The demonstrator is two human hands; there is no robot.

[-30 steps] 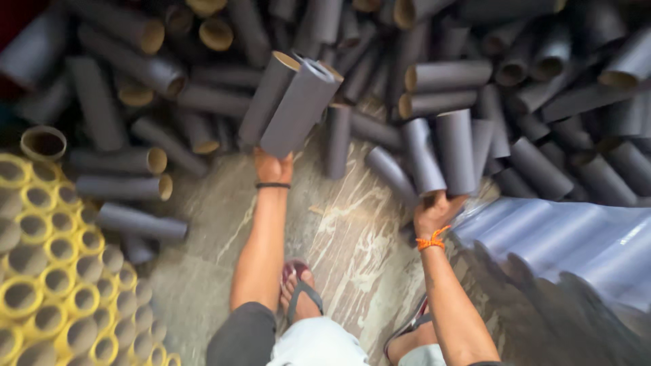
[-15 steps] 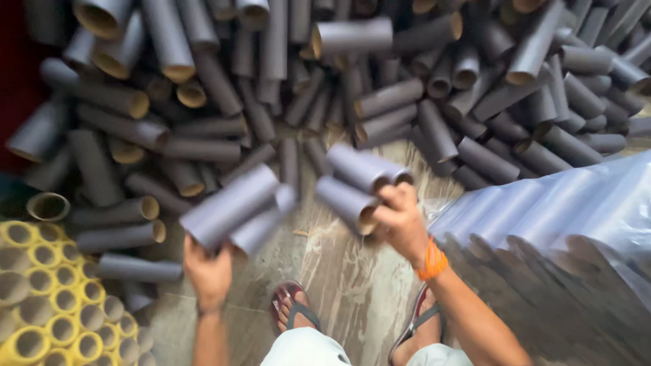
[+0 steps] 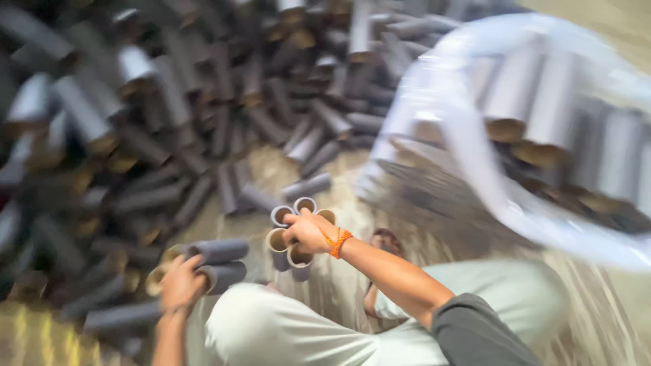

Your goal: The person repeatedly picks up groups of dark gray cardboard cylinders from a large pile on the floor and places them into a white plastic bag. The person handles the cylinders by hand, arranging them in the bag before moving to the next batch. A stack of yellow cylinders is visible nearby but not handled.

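The right hand [image 3: 308, 230] keeps a clenched grip on four grey tubes [image 3: 293, 234], fingers inside their open ends to carry several together. The left hand [image 3: 182, 283] grasps two tubes [image 3: 218, 263] near the floor pile [image 3: 156, 135].

**A heap of grey tubes and a plastic-wrapped bundle**

A large loose pile of grey cardboard tubes [image 3: 203, 122] fills the upper left of the view, lying at all angles across the floor, many showing brown open ends. The picture is blurred, so single tubes are hard to pick out. At the upper right sits a bundle of grey tubes [image 3: 542, 102] wrapped in clear plastic sheet [image 3: 475, 156] (their brown ends face the camera). Bare, worn floor [image 3: 339, 176] shows between the pile and the bundle. In the lower left corner a patch of yellow tubes [image 3: 34, 335] is dimly visible.
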